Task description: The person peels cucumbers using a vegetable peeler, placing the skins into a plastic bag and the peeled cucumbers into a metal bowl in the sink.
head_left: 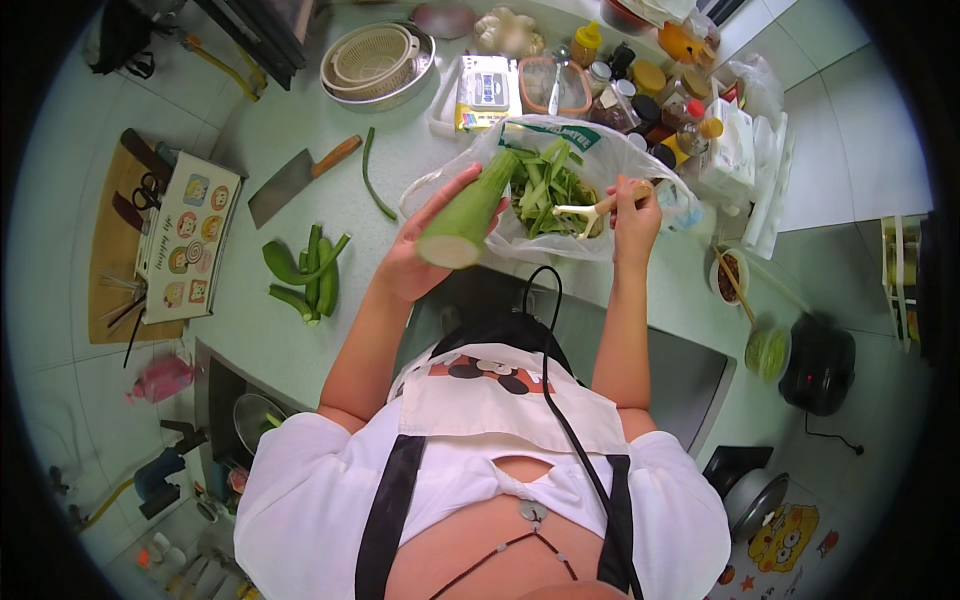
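Note:
My left hand (420, 245) grips a thick, pale green zucchini (468, 215), its cut end tilted toward me. Closed round the wooden handle of a Y-shaped peeler (585, 210) is my right hand (635, 215). The peeler head is to the right of the zucchini and apart from it. Below both lies an open white plastic bag (510, 240) heaped with green peelings (550, 190). The zucchini's far end reaches over the bag's left part.
A cleaver (285, 188) with a wooden handle lies left on the counter, near a long green bean (372, 178) and several green peppers (312, 275). Metal basins with a strainer (370, 55), a wipes pack (488, 92) and condiment jars (645, 80) line the back.

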Motion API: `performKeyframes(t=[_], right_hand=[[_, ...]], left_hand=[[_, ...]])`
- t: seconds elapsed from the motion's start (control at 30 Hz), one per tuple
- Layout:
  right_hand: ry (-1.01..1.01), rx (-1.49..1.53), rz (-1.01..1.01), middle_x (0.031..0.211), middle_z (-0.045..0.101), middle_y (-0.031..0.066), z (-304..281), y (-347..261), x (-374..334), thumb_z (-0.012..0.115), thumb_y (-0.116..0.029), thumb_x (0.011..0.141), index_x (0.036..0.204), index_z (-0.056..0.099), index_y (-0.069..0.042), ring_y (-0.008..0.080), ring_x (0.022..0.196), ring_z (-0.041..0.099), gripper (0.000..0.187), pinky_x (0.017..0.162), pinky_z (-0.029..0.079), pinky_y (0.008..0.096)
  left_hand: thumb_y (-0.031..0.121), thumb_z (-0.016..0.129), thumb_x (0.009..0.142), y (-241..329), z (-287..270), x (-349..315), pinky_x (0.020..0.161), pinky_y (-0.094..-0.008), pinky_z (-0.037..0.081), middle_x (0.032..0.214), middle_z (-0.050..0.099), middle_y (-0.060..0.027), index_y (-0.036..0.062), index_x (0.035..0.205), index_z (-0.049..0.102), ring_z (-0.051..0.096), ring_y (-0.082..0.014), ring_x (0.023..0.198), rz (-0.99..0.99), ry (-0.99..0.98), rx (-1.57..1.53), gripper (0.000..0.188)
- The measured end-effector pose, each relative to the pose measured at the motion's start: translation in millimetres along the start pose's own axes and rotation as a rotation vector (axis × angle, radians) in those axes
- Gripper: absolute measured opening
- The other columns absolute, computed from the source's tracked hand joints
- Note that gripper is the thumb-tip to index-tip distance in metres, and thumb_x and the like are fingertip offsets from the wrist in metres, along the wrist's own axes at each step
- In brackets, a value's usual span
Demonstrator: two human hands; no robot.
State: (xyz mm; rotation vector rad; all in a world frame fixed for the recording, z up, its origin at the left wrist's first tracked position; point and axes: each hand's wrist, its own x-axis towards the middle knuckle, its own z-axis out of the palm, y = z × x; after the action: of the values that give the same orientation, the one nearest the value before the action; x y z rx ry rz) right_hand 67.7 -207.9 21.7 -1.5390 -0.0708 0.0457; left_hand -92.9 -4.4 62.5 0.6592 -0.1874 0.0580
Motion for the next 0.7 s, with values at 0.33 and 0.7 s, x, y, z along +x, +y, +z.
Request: performKeyframes(t=[0.33,0.7], right_hand=[[0.119,-0.062,-0.096,0.070,0.057,0.0036,-2,-2,-15,0.061,-0.019,0.080,0.079,0.051,-0.004,0.0072,0.057,0.050,0.018,0.053,0.040,0.0200],[0.153,0.390,-0.082,0.064,0.052,0.0047,9,-40,-23,0.055,-0.018,0.083,0.078,0.049,-0.006,0.0050,0.038,0.038,0.014,0.032,0.027,0.0176]], left_hand=[[0.023,0.047,0.086,-44,-21,31,0.096,-0.0395,0.037,0.128,0.033,-0.0198,0.0021,0.130,0.026,0.037,-0.0330,0.118,-0.198,0.147,-0.308,0.053],[0.016,0.047,0.086,-62,-41,56,0.086,-0.0432,0.044,0.115,0.048,-0.0161,0.0040,0.115,0.045,0.046,-0.0297,0.108,-0.341,0.367,-0.738,0.031]])
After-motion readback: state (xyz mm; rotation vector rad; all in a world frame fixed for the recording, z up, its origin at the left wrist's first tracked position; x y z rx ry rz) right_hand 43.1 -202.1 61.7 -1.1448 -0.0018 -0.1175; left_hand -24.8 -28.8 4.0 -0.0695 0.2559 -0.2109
